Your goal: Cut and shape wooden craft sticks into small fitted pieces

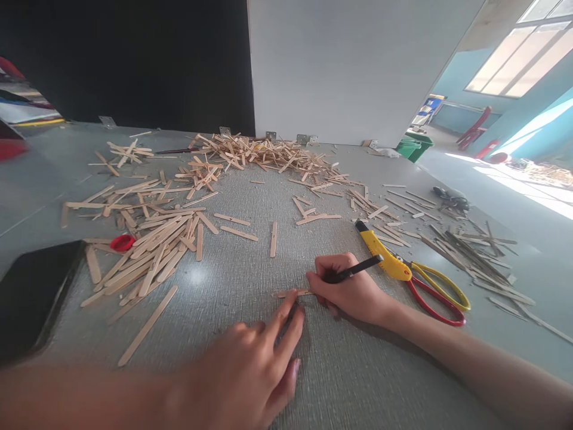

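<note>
Two-handed: pinning stick [281,294] under extended left hand [264,355], gripping pen [360,269] in right hand [347,286]; seemingly done with three sticks [273,240] ahead, not far heap [277,154].

The flat, pale wooden sticks [147,326] look matt, the slim black plastic pen [358,269] smooth, the broad grey tabletop [242,269] rough-textured with a faint sheen.

On the table [210,316], sticks [264,152] are piled at upper centre and left, a phone [38,295] is placed far left, scissors [450,322] and a cutter [384,254] right of centre, one short stick [282,294] under the left hand [253,364] at lower centre
</note>
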A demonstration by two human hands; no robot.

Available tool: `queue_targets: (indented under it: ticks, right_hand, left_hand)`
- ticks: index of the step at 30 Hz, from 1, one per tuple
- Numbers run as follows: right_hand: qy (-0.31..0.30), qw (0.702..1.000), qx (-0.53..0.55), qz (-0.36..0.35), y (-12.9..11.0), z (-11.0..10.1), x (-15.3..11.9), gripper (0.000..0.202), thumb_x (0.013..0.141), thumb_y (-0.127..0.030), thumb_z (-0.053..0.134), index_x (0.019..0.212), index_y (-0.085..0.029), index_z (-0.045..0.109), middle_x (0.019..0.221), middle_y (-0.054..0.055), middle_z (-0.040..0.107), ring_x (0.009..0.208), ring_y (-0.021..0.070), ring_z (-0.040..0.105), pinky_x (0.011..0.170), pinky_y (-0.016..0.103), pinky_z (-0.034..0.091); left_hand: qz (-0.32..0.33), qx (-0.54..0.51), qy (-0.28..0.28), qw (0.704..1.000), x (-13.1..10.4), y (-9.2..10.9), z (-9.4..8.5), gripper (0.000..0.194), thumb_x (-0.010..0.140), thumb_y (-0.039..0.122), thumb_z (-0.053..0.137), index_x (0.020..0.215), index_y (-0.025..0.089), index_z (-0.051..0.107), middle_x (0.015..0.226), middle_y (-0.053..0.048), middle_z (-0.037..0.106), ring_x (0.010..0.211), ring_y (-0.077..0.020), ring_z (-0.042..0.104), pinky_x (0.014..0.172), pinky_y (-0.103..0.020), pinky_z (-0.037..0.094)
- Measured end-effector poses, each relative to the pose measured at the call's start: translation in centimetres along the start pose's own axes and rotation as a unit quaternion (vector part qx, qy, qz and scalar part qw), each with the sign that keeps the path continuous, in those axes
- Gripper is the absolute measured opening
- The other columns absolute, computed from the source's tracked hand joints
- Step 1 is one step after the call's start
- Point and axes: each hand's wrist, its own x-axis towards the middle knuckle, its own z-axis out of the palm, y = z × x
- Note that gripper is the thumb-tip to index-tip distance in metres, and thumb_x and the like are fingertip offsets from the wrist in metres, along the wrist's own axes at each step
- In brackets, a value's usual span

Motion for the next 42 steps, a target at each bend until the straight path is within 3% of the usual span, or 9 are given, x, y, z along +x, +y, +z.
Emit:
queue_targets:
  ticks: [4,13,27,42]
  right_hand:
    - [-0.003,1.0,0.005,0.004,0.08,-0.06,-0.03,0.038,0.094,-0.026,0.065,0.06,-0.023,0.049,0.046,-0.005,0.057,0.032,0.0088,0.053,0.034,0.018,0.037]
    - [0.005,0.998,0.046,0.029,0.02,0.28,0.33,0.036,0.092,-0.03,0.066,0.061,-0.023,0.049,0.051,-0.005,0.06,0.032,0.0082,0.052,0.03,0.017,0.037]
    - [0.016,0.997,0.051,0.048,-0.22,0.64,0.42,0.038,0.094,-0.034,0.067,0.062,-0.022,0.051,0.048,-0.005,0.057,0.03,0.0067,0.048,0.027,0.015,0.034]
    - [0.015,0.999,0.031,0.034,0.05,0.63,0.38,0.035,0.092,-0.027,0.064,0.061,-0.023,0.049,0.045,-0.006,0.053,0.03,0.0073,0.047,0.027,0.015,0.034]
  left_hand:
    - [0.002,-0.009,0.013,1.0,-0.05,0.02,0.31,0.059,0.102,0.024,0.044,0.152,-0.006,0.052,0.154,-0.036,0.05,0.086,-0.0342,0.084,0.063,-0.044,0.071]
    - [-0.01,-0.021,-0.016,1.0,0.24,0.03,-0.1,0.059,0.101,0.023,0.049,0.153,-0.004,0.053,0.155,-0.035,0.049,0.082,-0.0332,0.084,0.065,-0.046,0.072]
    - [-0.005,-0.005,0.002,1.0,0.04,0.08,0.35,0.059,0.1,0.023,0.047,0.152,-0.004,0.054,0.154,-0.035,0.052,0.083,-0.0336,0.084,0.062,-0.045,0.071]
    - [-0.006,-0.001,-0.027,1.0,0.39,-0.02,0.07,0.059,0.102,0.025,0.046,0.154,-0.002,0.053,0.156,-0.035,0.047,0.078,-0.0318,0.084,0.062,-0.045,0.071]
